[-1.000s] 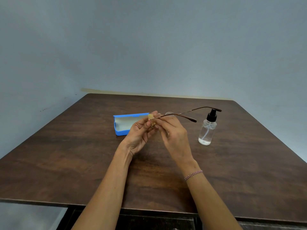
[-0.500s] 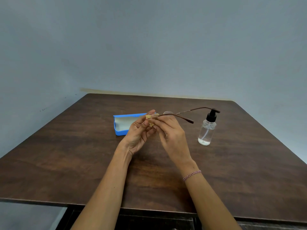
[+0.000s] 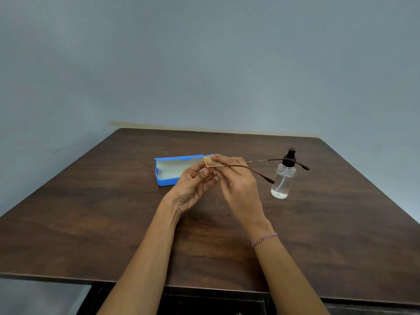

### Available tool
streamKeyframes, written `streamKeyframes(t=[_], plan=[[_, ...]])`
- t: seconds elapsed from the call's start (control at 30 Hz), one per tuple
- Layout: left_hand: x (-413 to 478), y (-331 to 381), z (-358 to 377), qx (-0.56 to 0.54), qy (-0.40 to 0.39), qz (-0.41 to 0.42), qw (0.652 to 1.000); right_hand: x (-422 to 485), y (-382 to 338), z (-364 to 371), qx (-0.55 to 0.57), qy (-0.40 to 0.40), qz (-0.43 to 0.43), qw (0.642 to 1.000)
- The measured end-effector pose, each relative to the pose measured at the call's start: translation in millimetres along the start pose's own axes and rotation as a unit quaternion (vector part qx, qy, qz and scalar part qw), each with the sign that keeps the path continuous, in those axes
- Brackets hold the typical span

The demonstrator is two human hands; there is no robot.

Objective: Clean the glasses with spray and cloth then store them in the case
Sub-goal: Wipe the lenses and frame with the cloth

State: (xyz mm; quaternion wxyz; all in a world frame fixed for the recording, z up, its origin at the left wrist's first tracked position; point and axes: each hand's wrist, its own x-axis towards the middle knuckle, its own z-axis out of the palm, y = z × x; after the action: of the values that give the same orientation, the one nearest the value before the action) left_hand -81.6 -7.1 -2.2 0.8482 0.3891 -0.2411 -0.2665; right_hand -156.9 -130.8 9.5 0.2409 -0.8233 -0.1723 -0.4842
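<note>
A person holds thin-framed glasses [image 3: 250,168] above a wooden table [image 3: 91,223], the left hand [image 3: 193,187] pinching a small tan cloth [image 3: 208,160] against one end of the frame while the right hand [image 3: 241,185] grips the front, fingers curled round it. The lenses are hidden behind the fingers. The glasses look light, springy and easily bent, with slippery lenses; they are probably best held by the rim or bridge rather than by the slender temples, which are spread and point right. One temple tip crosses in front of the spray bottle [image 3: 281,180], standing close enough to be knocked. The blue case [image 3: 168,178] lies open just behind the left hand.
</note>
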Motion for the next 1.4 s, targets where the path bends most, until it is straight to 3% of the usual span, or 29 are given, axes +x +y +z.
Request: streamKeyframes(t=[0.17, 0.37, 0.6, 0.77, 1.0, 1.23, 1.4], plan=[[1.3, -0.1, -1.2, 0.001, -0.002, 0.022, 1.0, 0.5, -3.6, 2.1, 0.016, 0.017, -0.001, 1.0], [0.5, 6.3, -4.1, -0.023, 0.011, 0.055, 0.998, 0.6, -1.9, 0.5, 0.012, -0.028, -0.026, 0.999], [-0.3, 1.5, 1.0, 0.019, -0.011, 0.01, 1.0, -0.2, 2.3, -4.2, 0.006, 0.024, 0.003, 1.0], [0.3, 1.4, -0.4, 0.022, -0.006, 0.023, 0.999, 0.7, -1.2, 0.2, -0.013, 0.039, 0.019, 0.999], [1.2, 5.5, -3.2, -0.006, 0.008, 0.049, 0.999, -2.1, 0.2, 2.4, -0.024, -0.007, -0.008, 1.0], [-1.3, 2.2, 3.7, 0.025, -0.011, 0.01, 1.0, -0.6, -1.1, -3.3, -0.001, 0.052, 0.011, 0.999], [-0.7, 3.9, 1.0, 0.013, 0.003, 0.03, 0.999, -1.8, -1.2, 0.6, -0.008, 0.038, -0.009, 0.999]])
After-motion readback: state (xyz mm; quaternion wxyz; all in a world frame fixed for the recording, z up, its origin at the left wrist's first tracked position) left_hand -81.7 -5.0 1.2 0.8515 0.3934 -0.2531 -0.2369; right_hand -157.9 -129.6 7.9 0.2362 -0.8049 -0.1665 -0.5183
